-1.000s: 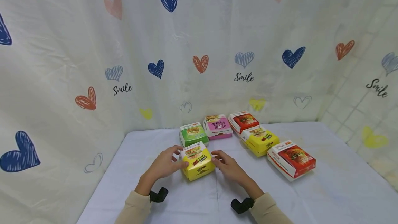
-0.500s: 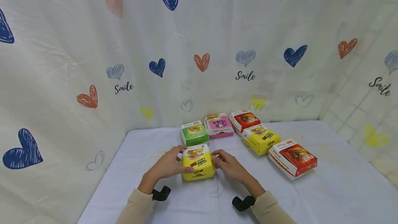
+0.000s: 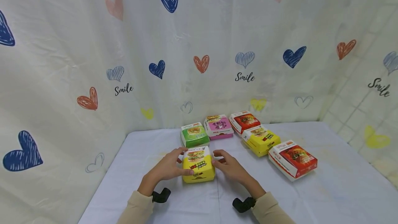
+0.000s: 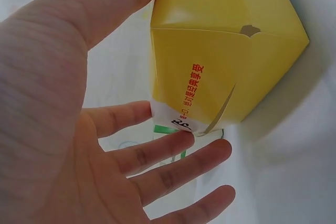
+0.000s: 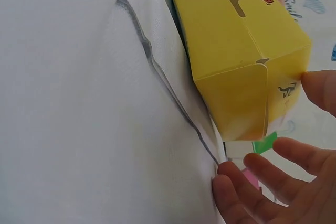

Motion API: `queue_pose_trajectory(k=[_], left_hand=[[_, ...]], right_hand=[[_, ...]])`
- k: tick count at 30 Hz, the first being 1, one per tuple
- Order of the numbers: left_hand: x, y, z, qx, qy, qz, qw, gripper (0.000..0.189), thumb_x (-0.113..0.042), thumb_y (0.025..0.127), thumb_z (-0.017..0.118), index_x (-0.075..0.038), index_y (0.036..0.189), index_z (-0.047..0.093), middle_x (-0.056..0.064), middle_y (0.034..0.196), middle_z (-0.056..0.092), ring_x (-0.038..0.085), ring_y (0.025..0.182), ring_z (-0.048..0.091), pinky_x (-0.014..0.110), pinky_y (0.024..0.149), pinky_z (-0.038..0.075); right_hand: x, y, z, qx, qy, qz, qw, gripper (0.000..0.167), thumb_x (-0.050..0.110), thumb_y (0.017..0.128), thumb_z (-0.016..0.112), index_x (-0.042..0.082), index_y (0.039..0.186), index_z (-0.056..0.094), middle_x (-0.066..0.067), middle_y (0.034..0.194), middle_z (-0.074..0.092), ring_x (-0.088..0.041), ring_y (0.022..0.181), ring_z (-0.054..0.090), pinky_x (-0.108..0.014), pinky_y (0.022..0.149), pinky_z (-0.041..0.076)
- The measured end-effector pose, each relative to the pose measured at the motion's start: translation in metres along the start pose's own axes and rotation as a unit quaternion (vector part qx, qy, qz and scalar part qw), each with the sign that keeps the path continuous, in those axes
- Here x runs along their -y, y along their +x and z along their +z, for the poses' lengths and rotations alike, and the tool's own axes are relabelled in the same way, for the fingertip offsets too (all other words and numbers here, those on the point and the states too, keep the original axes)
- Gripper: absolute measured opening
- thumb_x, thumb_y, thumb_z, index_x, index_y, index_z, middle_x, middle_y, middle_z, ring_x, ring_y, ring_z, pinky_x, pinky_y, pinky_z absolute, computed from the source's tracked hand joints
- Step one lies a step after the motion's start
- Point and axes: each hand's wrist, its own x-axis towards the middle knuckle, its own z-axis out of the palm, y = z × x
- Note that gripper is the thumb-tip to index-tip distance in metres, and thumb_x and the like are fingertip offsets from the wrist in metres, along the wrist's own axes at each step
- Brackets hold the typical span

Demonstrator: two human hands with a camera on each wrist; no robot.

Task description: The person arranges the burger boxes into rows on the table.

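Observation:
A yellow-and-white burger box (image 3: pixel 200 168) stands on the white-covered table between my two hands, its front edge nearly square to me. My left hand (image 3: pixel 166 167) is at its left side, with the thumb on the top near the front and the index finger at the far left corner. In the left wrist view the fingers (image 4: pixel 168 177) are spread and fairly straight. At the right side of the box, my right hand (image 3: pixel 231 170) touches it with the thumb (image 5: pixel 321 90); its other fingers lie loosely beside and below, apart from the box in the right wrist view.
Close behind stands a green box (image 3: pixel 195 134), with a pink box (image 3: pixel 219 127) beside it. To the right lie a red box (image 3: pixel 245 121), another yellow box (image 3: pixel 261 140) and a nearer red-and-white box (image 3: pixel 293 160). A heart-patterned curtain (image 3: pixel 217 27) hangs behind the table.
The yellow box between my hands has turned clockwise as seen from above, so its front edge is straighter. My left thumb has slid forward along its top. The other boxes have stayed put.

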Motion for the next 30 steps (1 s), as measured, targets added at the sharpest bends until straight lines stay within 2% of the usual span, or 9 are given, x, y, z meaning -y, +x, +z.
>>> queue_pose_trajectory(k=[8,13,18,23,30], left_hand=[[-0.0034,-0.0017,-0.0020,0.011,-0.012,0.019,0.9997,0.093,-0.056,0.076,0.086,-0.021,0.152,0.044,0.005,0.147,0.057,0.027,0.122,0.060,0.046,0.088,0.057],[-0.0036,-0.0021,-0.0028,0.015,-0.022,0.022,0.9994,0.091,-0.053,0.076,0.086,-0.022,0.151,0.045,0.005,0.146,0.058,0.028,0.124,0.060,0.049,0.089,0.057],[-0.0032,-0.0019,-0.0034,0.022,-0.030,0.029,0.9989,0.087,-0.050,0.078,0.086,-0.023,0.151,0.046,0.005,0.147,0.057,0.029,0.125,0.060,0.052,0.093,0.056],[-0.0042,-0.0026,-0.0053,0.026,-0.038,0.042,0.9980,0.083,-0.047,0.080,0.085,-0.022,0.150,0.048,0.005,0.150,0.055,0.029,0.124,0.061,0.053,0.098,0.054],[-0.0004,-0.0021,-0.0057,0.024,-0.043,0.039,0.9980,0.079,-0.046,0.081,0.084,-0.023,0.149,0.050,0.004,0.152,0.053,0.028,0.125,0.061,0.051,0.101,0.054]], right_hand=[[-0.0016,-0.0019,0.0005,0.007,0.021,0.000,0.9997,0.070,0.050,0.096,0.065,0.024,0.156,0.040,-0.011,0.159,0.044,-0.037,0.137,0.051,-0.062,0.104,0.049],[-0.0028,-0.0004,0.0020,0.012,0.021,-0.002,0.9997,0.073,0.048,0.097,0.065,0.024,0.159,0.036,-0.008,0.162,0.040,-0.038,0.140,0.047,-0.063,0.106,0.046],[-0.0045,0.0008,0.0032,0.019,0.031,-0.008,0.9993,0.073,0.042,0.097,0.065,0.024,0.161,0.033,-0.005,0.166,0.035,-0.037,0.146,0.041,-0.063,0.114,0.039],[-0.0049,0.0008,0.0027,0.025,0.035,-0.024,0.9988,0.073,0.038,0.098,0.065,0.020,0.161,0.033,-0.006,0.165,0.035,-0.034,0.146,0.041,-0.061,0.118,0.035],[-0.0044,0.0009,0.0034,0.028,0.034,-0.026,0.9987,0.074,0.038,0.095,0.069,0.021,0.160,0.035,-0.008,0.160,0.041,-0.033,0.142,0.043,-0.059,0.116,0.039]])
